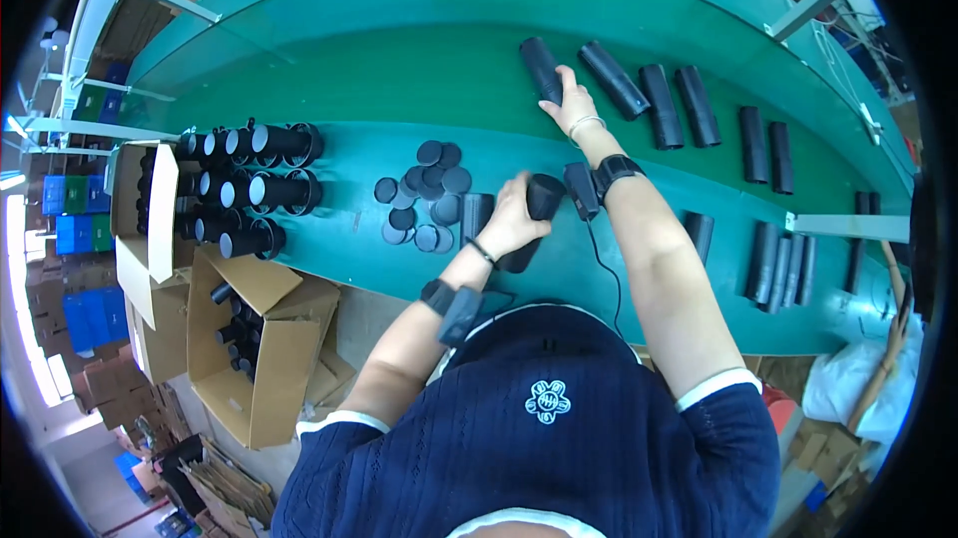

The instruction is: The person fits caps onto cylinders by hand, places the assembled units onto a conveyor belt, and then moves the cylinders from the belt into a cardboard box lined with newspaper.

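Observation:
My left hand (512, 221) is closed around a dark tube (545, 196), which leans with its wider end away from me. Right beside that hand, another black cylinder (476, 211) is on the green table. Farther off, my right hand (574, 109) has its thumb and fingers around the near end of a black tube (539, 65) lying at a slant. Loose black discs (456, 180) lie scattered left of my left hand. Both wrists wear dark bands with small boxes, and a cable (611, 273) trails from the right one.
Several tubes (660, 107) lie across the right half of the green table (389, 69). Rows of black cylinders (271, 191) with ring-shaped parts fill the left end. An opened carton (261, 393) holding black parts stands by the near left edge. A metal post (848, 226) juts in at right.

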{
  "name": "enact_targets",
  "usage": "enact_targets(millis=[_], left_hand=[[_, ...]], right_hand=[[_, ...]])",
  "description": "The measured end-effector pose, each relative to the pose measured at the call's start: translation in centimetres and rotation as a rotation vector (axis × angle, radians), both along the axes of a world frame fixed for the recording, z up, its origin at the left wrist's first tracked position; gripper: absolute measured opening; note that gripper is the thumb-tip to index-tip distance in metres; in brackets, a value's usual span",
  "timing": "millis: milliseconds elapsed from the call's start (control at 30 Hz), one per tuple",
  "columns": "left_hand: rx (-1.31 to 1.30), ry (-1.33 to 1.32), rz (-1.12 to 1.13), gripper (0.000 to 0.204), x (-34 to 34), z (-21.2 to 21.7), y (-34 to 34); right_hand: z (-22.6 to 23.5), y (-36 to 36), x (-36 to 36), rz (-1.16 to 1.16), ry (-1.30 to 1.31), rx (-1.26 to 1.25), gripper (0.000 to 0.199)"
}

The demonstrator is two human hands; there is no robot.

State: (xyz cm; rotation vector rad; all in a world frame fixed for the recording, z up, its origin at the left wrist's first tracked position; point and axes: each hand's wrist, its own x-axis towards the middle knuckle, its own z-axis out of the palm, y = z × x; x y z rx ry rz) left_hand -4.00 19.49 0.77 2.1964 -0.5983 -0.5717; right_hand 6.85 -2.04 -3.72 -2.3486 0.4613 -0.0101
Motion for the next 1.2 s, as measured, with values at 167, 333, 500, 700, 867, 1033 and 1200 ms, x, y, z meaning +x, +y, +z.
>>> enact_targets(millis=[167,333,500,700,867,1033,1200], left_hand=[[-0.554,0.511,-0.124,0.074,-0.4,1.4,1.1],[-0.741,0.634,-0.061,0.063,-1.4,2.5,2.0],[-1.237,1.173,-0.046,0.05,-1.4,2.9,1.2],[-1.338,1.366,0.251,0.044,-2.3,4.6,-0.5],[-1.276,1.245,0.107,0.033,-3.2,4.7,-1.5],[-0.476,0.238,0.1,0.039,-2.0,3.5,1.1],[0.391,-0.459,0.141,0.086,-1.8,0.5,5.8]], right_hand=[[-0.4,-1.3,-2.4,0.075,-0.193,-0.322,0.044],[7.2,0.1,-12.3,0.357,0.105,0.908,0.027],[9.2,2.4,-21.3,0.515,0.081,0.825,0.093],[10.5,4.2,-25.0,0.218,0.114,0.551,0.087],[10.0,3.9,-27.0,0.26,-0.098,0.311,0.082],[10.0,0.1,-29.7,-0.094,-0.287,0.248,0.079],[4.6,-11.8,-37.1,-0.634,-0.158,-0.597,0.066]])
